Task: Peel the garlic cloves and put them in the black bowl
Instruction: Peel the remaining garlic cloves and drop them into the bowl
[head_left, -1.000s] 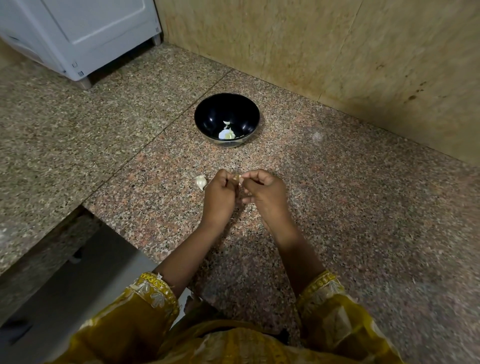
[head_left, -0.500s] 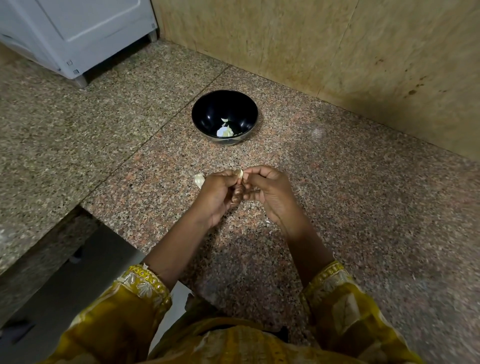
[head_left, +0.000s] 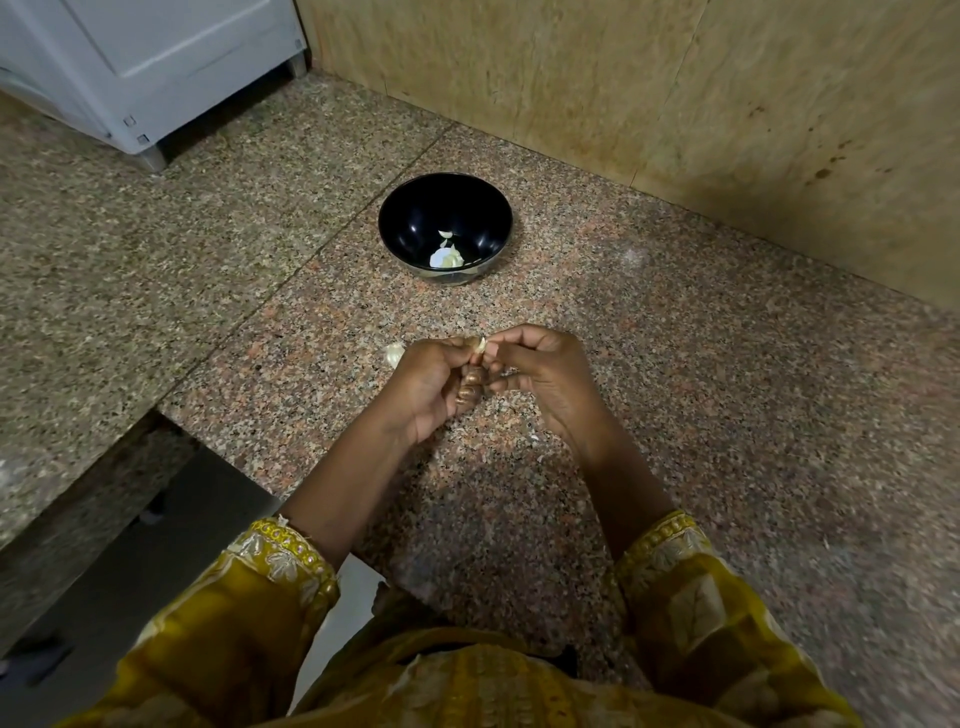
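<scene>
Speckled granite (head_left: 727, 374); hands (head_left: 434, 384) (head_left: 545, 379) pinch papery clove (head_left: 478, 345).

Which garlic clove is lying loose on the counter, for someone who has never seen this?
Find the black bowl on the speckled granite counter, then come toward the person to the left hand. The loose clove lies on the stone just left of its knuckles. Unlike the pinched clove shared with the right hand, or the pale pieces in the bowl, nothing holds it.
</scene>
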